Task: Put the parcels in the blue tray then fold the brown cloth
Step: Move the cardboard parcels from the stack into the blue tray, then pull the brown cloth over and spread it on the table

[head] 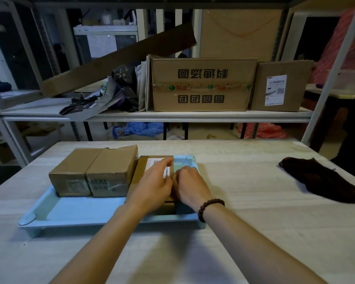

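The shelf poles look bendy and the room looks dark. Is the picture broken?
No. In the head view the wide lens bows the shelf poles near the edges; the back is dim; the table is brightest; the arms cast soft shadows toward the near edge; the hands on the parcel look slightly soft; the cloth is too dark for detail.

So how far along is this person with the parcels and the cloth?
Two taped parcels already sit side by side in the blue tray. The left hand and right hand rest on a flatter labelled parcel at the tray's right end, apparently setting it down. The brown cloth lies unfolded on the table's right side, so folding remains.
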`<state>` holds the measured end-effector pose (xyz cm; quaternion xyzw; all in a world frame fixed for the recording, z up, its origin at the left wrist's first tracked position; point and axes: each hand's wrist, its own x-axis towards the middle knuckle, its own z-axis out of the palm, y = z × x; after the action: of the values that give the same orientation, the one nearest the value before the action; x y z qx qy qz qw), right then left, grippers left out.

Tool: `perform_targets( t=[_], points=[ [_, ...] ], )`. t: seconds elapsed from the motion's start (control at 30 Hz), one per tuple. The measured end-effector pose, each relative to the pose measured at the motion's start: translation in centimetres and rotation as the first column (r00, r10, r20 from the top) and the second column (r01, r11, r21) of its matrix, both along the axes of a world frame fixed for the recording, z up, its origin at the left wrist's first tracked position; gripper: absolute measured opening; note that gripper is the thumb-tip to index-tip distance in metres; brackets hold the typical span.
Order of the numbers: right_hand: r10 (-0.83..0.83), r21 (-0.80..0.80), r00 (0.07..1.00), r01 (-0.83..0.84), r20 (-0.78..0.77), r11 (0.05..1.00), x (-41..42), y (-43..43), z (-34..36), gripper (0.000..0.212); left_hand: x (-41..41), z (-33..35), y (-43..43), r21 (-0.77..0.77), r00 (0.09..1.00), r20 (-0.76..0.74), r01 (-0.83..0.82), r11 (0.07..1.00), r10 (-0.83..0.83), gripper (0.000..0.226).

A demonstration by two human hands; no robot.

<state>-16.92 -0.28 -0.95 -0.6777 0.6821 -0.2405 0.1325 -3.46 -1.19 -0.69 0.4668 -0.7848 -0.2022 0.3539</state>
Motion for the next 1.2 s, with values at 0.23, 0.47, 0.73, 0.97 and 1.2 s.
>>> perform_targets(
  t=[0.23,0.47,0.73,0.97,1.2],
  points=[
    [0.012,-0.068,0.976,-0.027,-0.216,0.997,-5.6,1.0,0.5,0.032,-6.3,-0.8,0.3,0.017,0.997,0.058,0.053,0.998,-0.054,0.053],
    [-0.181,-0.093,0.95,0.163,-0.255,0.982,-15.7,1.6,-0.7,0.034,-15.5,-2.1,1.1,0.062,0.945,0.269,0.174,0.983,-0.184,0.055],
    [-0.545,-0.075,0.752,0.561,-0.371,0.824,-31.9,1.5,-1.0,0.054,-20.1,-4.5,1.7,0.093,0.61,0.761,0.233,0.968,-0.22,0.053],
    [-0.531,0.24,0.789,0.606,-0.309,0.759,-39.2,1.1,-5.0,0.066,-14.5,-2.4,-2.6,0.062,0.572,0.814,0.097,0.993,-0.107,0.054],
    [-0.483,0.17,0.815,0.551,-0.32,0.817,-38.5,0.8,-4.9,0.058,-13.3,-3.0,-3.4,0.113,0.706,0.682,0.154,0.982,-0.189,0.05]
  ],
)
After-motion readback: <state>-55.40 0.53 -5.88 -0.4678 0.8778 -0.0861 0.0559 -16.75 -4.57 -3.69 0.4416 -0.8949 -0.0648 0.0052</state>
